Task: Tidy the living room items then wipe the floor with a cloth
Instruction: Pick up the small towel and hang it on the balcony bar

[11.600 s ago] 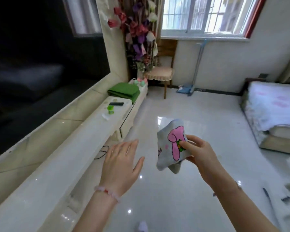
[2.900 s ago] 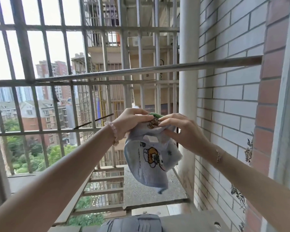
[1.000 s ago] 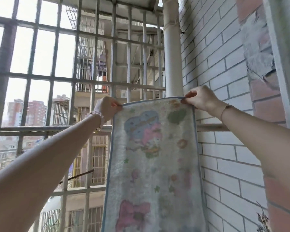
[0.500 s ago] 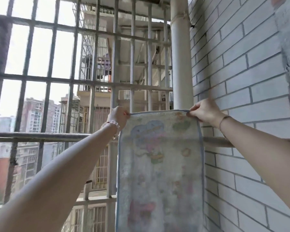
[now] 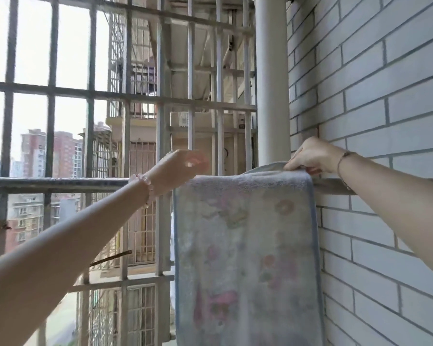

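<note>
A pale towel (image 5: 245, 245) with a blue edge and faded cartoon prints hangs draped over a horizontal metal rail (image 5: 55, 184) outside the window. My right hand (image 5: 310, 157) pinches the towel's top right corner at the rail. My left hand (image 5: 183, 168) is blurred, just left of the towel's top left corner; it seems off the cloth, with its fingers loose.
A grid of metal window bars (image 5: 160, 103) encloses the space in front. A thick white pipe (image 5: 273, 78) runs upright behind the towel. A wall of white brick (image 5: 380, 108) stands close on the right. Apartment blocks show far beyond the bars.
The towel has come down from held-up to draped over the rail. My left hand has let go of its top left corner and shifted slightly left; my right hand still holds the right corner.
</note>
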The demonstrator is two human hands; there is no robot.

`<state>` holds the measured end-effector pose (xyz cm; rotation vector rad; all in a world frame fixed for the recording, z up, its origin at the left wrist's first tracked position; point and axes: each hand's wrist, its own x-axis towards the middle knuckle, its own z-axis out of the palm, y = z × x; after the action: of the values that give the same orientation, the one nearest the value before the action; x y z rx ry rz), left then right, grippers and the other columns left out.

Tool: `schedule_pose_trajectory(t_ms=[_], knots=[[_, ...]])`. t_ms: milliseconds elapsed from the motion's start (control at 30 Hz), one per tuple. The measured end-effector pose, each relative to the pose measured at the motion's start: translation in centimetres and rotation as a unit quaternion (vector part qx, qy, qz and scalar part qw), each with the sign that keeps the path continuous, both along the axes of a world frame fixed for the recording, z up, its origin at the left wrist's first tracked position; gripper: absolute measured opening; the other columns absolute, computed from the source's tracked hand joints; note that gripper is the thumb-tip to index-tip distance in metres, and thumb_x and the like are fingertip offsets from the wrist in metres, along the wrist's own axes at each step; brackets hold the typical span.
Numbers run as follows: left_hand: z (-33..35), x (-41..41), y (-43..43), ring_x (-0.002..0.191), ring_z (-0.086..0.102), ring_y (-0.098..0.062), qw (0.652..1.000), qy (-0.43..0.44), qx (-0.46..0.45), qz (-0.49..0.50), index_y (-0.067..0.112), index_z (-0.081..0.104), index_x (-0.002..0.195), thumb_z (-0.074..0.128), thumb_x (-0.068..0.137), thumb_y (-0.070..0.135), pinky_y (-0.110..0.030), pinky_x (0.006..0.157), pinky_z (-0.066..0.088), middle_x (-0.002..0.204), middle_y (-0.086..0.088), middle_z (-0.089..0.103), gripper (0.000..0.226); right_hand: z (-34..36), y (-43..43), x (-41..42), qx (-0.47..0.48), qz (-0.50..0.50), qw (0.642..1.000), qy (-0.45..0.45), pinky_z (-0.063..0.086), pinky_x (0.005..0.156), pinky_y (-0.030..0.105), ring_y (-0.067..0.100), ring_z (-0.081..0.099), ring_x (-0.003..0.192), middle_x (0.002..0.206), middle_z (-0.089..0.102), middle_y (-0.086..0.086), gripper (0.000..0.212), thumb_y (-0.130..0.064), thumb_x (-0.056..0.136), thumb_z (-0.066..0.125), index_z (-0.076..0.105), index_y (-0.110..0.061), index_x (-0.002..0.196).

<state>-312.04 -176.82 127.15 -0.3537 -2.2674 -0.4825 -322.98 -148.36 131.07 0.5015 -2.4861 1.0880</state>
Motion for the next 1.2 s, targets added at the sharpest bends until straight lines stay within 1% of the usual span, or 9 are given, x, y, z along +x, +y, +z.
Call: schedule_pose_trajectory(t_ms=[67, 200, 300, 367, 467, 767, 967, 1067, 1200], knots=[[-1.0, 0.8, 0.2, 0.100, 0.061, -0.008, 0.997, -0.054, -0.051, -0.004, 0.038, 0.060, 0.112, 0.059, 0.073, 0.067, -0.028, 0.089, 0.048, 0.113, 0.009, 0.063, 0.048, -0.4, 0.1, 0.1, 0.034, 0.002, 0.999, -0.037, 0.049, 0.062, 0.030, 0.021, 0.056, 0.065, 0.076, 0.063, 0.013, 0.040, -0.013, 0.068, 0.081, 0.068, 0.007, 0.099], [-2.1, 0.5, 0.4, 0.098, 0.060, -0.014, 0.995, -0.032, -0.092, 0.020, 0.028, 0.059, 0.122, 0.069, 0.078, 0.045, -0.037, 0.092, 0.048, 0.111, 0.005, 0.064, 0.049, -0.8, 0.2, 1.1, 0.119, -0.027, 0.991, -0.051, 0.053, 0.079, 0.032, 0.023, 0.064, 0.089, 0.097, 0.070, 0.010, 0.041, -0.032, 0.069, 0.081, 0.070, -0.002, 0.096], [-2.4, 0.8, 0.8, 0.099, 0.058, -0.015, 0.995, -0.022, -0.095, 0.032, 0.028, 0.059, 0.123, 0.069, 0.077, 0.044, -0.037, 0.092, 0.047, 0.112, 0.005, 0.063, 0.050, -0.3, -0.3, 3.1, 0.101, 0.033, 0.994, 0.027, 0.049, 0.063, 0.027, 0.015, 0.059, 0.077, 0.097, 0.068, 0.008, 0.033, -0.034, 0.084, 0.066, 0.068, -0.005, 0.098], [-2.4, 0.8, 0.8, 0.099, 0.058, -0.015, 0.995, -0.024, -0.090, 0.033, 0.028, 0.058, 0.123, 0.069, 0.078, 0.044, -0.037, 0.092, 0.047, 0.112, 0.006, 0.063, 0.049, -0.4, -1.0, 5.3, 0.079, 0.114, 0.985, 0.105, 0.047, 0.071, 0.027, 0.011, 0.059, 0.083, 0.103, 0.067, 0.002, 0.031, -0.040, 0.088, 0.058, 0.066, -0.014, 0.103], [-2.5, 0.7, 0.8, 0.099, 0.058, -0.015, 0.995, -0.026, -0.087, 0.030, 0.029, 0.058, 0.123, 0.069, 0.078, 0.044, -0.037, 0.091, 0.047, 0.111, 0.007, 0.062, 0.049, -1.9, -2.3, 8.7, 0.175, 0.197, 0.952, 0.153, 0.042, 0.086, 0.023, 0.005, 0.057, 0.103, 0.114, 0.062, -0.012, 0.039, -0.048, 0.085, 0.057, 0.059, -0.028, 0.119], [-3.0, 1.5, 0.9, 0.106, 0.056, -0.011, 0.997, 0.005, -0.070, 0.026, 0.026, 0.053, 0.129, 0.065, 0.085, 0.034, -0.030, 0.094, 0.045, 0.125, 0.005, 0.058, 0.047, -5.4, -2.9, 8.4, 0.296, 0.154, 0.912, 0.238, 0.034, 0.105, 0.030, 0.008, 0.044, 0.125, 0.140, 0.046, -0.016, 0.045, -0.037, 0.091, 0.055, 0.048, -0.028, 0.134], [-8.5, 3.7, -0.2, 0.103, 0.056, -0.011, 0.972, 0.160, 0.170, 0.011, 0.015, 0.053, 0.121, 0.067, 0.082, 0.017, -0.029, 0.090, 0.047, 0.120, 0.003, 0.057, 0.041, -6.0, -3.0, 8.3, 0.269, 0.149, 0.916, 0.257, 0.032, 0.105, 0.029, 0.008, 0.042, 0.127, 0.141, 0.044, -0.015, 0.044, -0.034, 0.091, 0.056, 0.049, -0.026, 0.133], [-11.9, 3.8, -0.6, 0.112, 0.051, -0.018, 0.957, 0.052, 0.285, -0.011, 0.011, 0.045, 0.126, 0.069, 0.080, 0.017, -0.035, 0.096, 0.045, 0.124, -0.003, 0.050, 0.052, -6.3, -3.1, 8.4, 0.260, 0.150, 0.915, 0.270, 0.033, 0.105, 0.028, 0.009, 0.043, 0.127, 0.140, 0.045, -0.013, 0.044, -0.031, 0.090, 0.057, 0.050, -0.024, 0.133], [-13.1, 4.2, 0.3, 0.100, 0.053, -0.010, 0.901, -0.125, 0.407, -0.081, 0.014, 0.039, 0.131, 0.067, 0.084, 0.018, -0.014, 0.074, 0.045, 0.115, 0.003, 0.050, 0.054, -6.4, -3.2, 8.6, 0.243, 0.147, 0.918, 0.276, 0.037, 0.104, 0.033, 0.010, 0.047, 0.123, 0.136, 0.050, -0.012, 0.039, -0.025, 0.090, 0.057, 0.054, -0.025, 0.129]])
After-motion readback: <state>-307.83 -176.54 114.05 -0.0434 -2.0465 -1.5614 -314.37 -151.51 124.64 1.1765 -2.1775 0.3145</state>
